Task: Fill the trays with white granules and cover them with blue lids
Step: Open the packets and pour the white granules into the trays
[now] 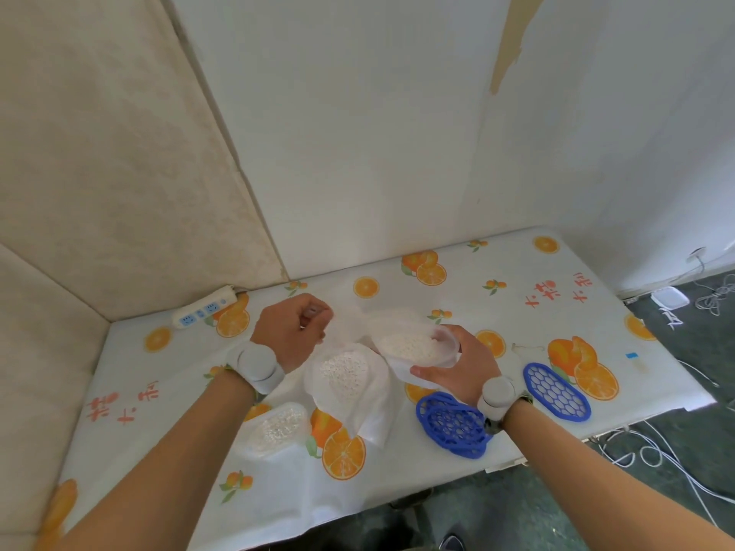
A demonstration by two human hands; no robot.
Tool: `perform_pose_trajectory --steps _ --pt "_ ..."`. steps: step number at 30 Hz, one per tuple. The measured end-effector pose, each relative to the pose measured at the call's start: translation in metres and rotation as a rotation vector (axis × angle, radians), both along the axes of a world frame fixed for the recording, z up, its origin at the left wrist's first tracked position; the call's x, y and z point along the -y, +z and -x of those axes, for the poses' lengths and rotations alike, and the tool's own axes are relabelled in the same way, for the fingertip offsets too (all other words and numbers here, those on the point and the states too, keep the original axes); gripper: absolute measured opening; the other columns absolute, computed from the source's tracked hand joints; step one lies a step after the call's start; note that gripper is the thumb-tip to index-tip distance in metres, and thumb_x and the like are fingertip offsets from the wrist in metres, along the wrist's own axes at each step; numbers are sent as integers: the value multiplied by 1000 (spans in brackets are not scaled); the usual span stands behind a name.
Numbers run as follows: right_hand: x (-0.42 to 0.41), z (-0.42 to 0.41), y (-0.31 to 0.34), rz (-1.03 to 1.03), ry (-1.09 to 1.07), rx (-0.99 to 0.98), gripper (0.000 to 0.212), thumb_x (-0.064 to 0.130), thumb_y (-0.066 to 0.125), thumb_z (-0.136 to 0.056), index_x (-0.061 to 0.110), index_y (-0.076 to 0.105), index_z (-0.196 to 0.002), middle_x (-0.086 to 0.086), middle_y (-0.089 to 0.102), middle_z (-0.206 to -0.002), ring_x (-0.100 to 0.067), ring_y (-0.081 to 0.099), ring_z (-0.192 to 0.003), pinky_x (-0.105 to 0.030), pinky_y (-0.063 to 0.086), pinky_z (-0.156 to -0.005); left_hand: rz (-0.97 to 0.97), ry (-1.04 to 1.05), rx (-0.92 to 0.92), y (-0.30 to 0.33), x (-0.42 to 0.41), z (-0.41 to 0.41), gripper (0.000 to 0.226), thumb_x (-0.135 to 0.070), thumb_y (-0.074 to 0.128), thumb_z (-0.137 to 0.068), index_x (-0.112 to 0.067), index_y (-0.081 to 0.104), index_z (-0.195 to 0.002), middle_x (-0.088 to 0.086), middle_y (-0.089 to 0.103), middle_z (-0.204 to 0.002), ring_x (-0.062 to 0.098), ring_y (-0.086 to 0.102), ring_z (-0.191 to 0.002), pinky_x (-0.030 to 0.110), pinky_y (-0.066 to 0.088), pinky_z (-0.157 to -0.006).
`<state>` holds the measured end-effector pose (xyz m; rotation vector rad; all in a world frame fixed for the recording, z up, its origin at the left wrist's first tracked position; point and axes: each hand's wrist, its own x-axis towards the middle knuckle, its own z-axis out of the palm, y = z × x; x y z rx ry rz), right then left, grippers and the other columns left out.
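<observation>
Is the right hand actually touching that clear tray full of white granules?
Touching. The head view shows the right hand gripping the tray of granules: its fingers curl under the near rim and hold it tilted above the table.

We see two bare forearms with no sleeves. Each wrist carries a band with a smooth, round, pale grey puck: one behind the left hand (292, 332), one behind the right hand (463, 365). The straps look dark and patterned, perhaps green, though they are mostly hidden.
</observation>
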<state>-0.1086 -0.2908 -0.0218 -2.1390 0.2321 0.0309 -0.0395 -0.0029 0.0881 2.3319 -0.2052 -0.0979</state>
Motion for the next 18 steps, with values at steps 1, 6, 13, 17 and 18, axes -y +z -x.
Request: perform_pose_trajectory --steps 1,6,13,17,18 --pt "-1 0 0 3 -2 -3 89 66 84 -55 34 53 -131 21 61 -121 -4 57 -110 -19 43 -88 -62 -15 -42 0 -5 -2 12 -31 63 -91 -36 64 -81 -13 70 -68 -2 67 -61 16 50 -64" --pt "-3 3 -4 2 -20 -15 83 65 86 -57 38 53 -128 23 60 -120 -4 57 -109 -12 41 -81 -503 -255 -223 -2 -7 -9 10 -34 60 -92 -29 68 -93 -8 71 -82 13 69 -81 27 53 -76" --pt "-3 9 -10 -15 -62 -43 81 68 85 -54 44 53 -125 27 58 -119 4 55 -107 -8 39 -77 -845 -497 -323 -46 39 -24 24 -30 59 -91 -15 73 -104 1 68 -119 23 67 -96 26 48 -73" --pt "4 13 -14 -26 -98 -64 83 69 84 -52 45 53 -124 30 57 -117 12 53 -102 -9 41 -75 -909 -528 -353 -68 52 -33 42 -28 60 -89 -4 61 -123 6 69 -111 24 65 -86 26 45 -67" --pt "8 13 -15 -26 -104 -72 83 68 84 -51 45 53 -124 31 57 -115 11 54 -101 -10 42 -75 -917 -517 -352 -72 53 -35 43 -28 61 -89 -5 59 -125 7 70 -109 24 64 -85 26 45 -67"
